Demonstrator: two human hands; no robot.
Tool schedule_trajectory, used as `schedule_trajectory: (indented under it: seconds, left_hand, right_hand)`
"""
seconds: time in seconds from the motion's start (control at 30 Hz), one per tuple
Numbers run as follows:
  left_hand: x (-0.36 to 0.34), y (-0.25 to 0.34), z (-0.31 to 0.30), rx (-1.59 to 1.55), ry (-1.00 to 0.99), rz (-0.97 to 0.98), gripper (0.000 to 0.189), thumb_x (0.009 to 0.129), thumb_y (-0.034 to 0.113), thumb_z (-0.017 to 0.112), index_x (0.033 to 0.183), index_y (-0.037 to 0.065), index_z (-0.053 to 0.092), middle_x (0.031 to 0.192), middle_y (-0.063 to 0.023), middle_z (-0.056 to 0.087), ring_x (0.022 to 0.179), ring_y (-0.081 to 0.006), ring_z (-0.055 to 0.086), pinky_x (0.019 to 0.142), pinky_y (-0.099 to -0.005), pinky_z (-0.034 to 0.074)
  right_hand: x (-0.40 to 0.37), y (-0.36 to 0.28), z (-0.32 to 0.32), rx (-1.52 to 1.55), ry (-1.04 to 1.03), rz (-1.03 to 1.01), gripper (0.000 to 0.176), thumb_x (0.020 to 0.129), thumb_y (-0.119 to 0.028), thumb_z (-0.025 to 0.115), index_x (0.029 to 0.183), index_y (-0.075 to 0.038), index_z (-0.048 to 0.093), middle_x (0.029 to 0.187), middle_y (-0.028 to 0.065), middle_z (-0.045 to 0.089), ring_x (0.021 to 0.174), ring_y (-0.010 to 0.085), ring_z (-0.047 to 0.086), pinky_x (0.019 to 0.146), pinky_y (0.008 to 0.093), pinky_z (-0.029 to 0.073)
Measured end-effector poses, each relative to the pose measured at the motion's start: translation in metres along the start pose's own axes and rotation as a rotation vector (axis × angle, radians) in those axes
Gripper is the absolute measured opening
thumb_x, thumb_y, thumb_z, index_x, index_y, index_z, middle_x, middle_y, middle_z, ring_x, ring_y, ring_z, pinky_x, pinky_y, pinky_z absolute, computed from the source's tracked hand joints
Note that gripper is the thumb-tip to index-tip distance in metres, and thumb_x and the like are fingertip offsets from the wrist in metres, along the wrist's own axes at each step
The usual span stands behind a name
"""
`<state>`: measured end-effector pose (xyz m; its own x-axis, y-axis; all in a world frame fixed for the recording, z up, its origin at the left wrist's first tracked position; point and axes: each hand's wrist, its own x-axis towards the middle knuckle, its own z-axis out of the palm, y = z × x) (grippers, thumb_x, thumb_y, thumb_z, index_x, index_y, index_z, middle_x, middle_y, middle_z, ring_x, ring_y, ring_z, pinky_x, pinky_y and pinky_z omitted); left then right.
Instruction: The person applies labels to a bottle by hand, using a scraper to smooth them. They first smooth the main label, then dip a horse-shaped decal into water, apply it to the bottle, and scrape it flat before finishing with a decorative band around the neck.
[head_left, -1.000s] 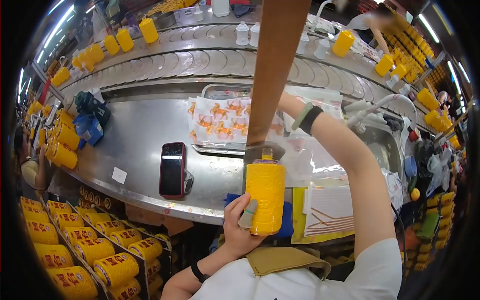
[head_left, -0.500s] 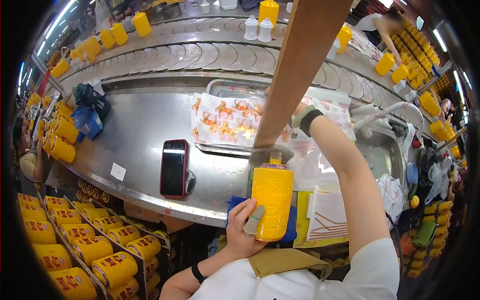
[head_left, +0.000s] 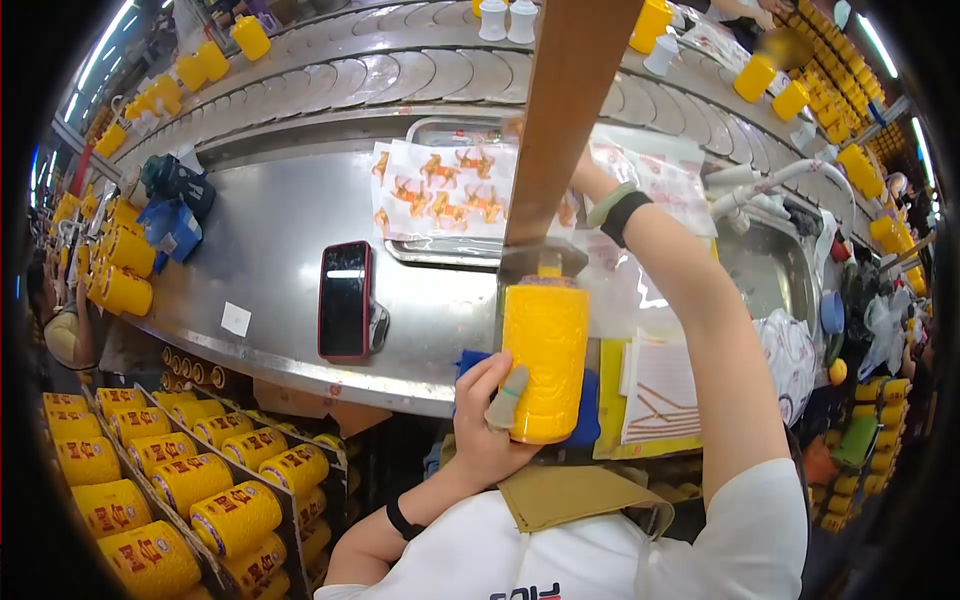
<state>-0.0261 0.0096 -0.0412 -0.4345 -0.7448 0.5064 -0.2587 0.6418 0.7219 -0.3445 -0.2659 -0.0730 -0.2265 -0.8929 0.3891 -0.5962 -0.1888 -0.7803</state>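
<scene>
My left hand (head_left: 490, 415), with a grey cover on its thumb, is closed around the lower left side of a yellow embossed bottle (head_left: 545, 350). The bottle stands upright in front of me, its neck against a bracket at the foot of a wooden post (head_left: 565, 110). My right arm stretches forward past the post. Only the back part of my right hand (head_left: 590, 172) shows; the post hides its fingers. Near it lies a white sheet with orange-gold horse decals (head_left: 440, 185), spread over a metal tray (head_left: 445, 252).
A phone in a red case (head_left: 345, 300) and a small white paper square (head_left: 236, 319) lie on the steel table (head_left: 270, 220). A sink (head_left: 770, 255) is at the right. Racks of yellow bottles (head_left: 235, 515) stand lower left, and a conveyor (head_left: 400, 80) runs behind.
The view has tilted, so the table and bottle sit higher in it. My right hand has shifted slightly farther forward by the post; my left hand keeps its hold on the bottle.
</scene>
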Motion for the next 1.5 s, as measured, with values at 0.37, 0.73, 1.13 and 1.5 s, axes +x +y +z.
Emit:
schedule_trajectory:
  seconds: [0.37,0.73,1.13,1.5]
  left_hand:
    - [0.011,0.003,-0.016,-0.320,-0.114,-0.192,0.100,0.071,0.017,0.096,0.154,-0.002,0.044,0.151,-0.0255,0.051,0.134,-0.0360,0.057,0.110,-0.0409,0.047]
    - [0.012,0.004,-0.025,-0.295,-0.213,-0.243,0.118,0.062,0.018,0.102,0.159,0.002,0.036,0.163,-0.0190,0.039,0.144,-0.0300,0.048,0.115,-0.0414,0.043]
    - [0.071,0.001,-0.019,-0.996,-0.318,-0.767,0.062,0.110,0.022,0.052,0.161,-0.001,0.026,0.157,-0.0138,0.044,0.145,-0.0218,0.042,0.120,-0.0374,0.032]
    - [0.077,0.010,-0.024,-0.964,-0.263,-0.809,0.062,0.105,0.014,0.060,0.159,0.001,0.032,0.156,-0.0120,0.046,0.145,-0.0215,0.043,0.120,-0.0378,0.033]
  right_hand:
    - [-0.131,-0.176,-0.122,-0.309,-0.089,-0.100,0.012,0.094,-0.009,0.067,0.101,0.000,0.067,0.089,0.0178,0.069,0.083,0.0370,0.066,0.076,0.0409,0.052]
    - [-0.211,-0.242,-0.115,-0.137,-0.573,-0.108,0.015,0.089,-0.001,0.066,0.103,-0.007,0.065,0.103,0.0138,0.065,0.098,0.0379,0.063,0.081,0.0459,0.052]
    - [-0.227,-0.236,-0.090,-0.128,-0.190,0.059,0.038,0.092,-0.001,0.069,0.128,-0.006,0.058,0.089,0.0072,0.057,0.079,0.0195,0.058,0.075,0.0326,0.050]
    - [-0.278,-0.205,-0.067,0.741,-0.047,0.695,0.027,0.099,-0.014,0.074,0.110,-0.008,0.050,0.095,-0.0016,0.049,0.086,0.0069,0.053,0.076,0.0233,0.044]
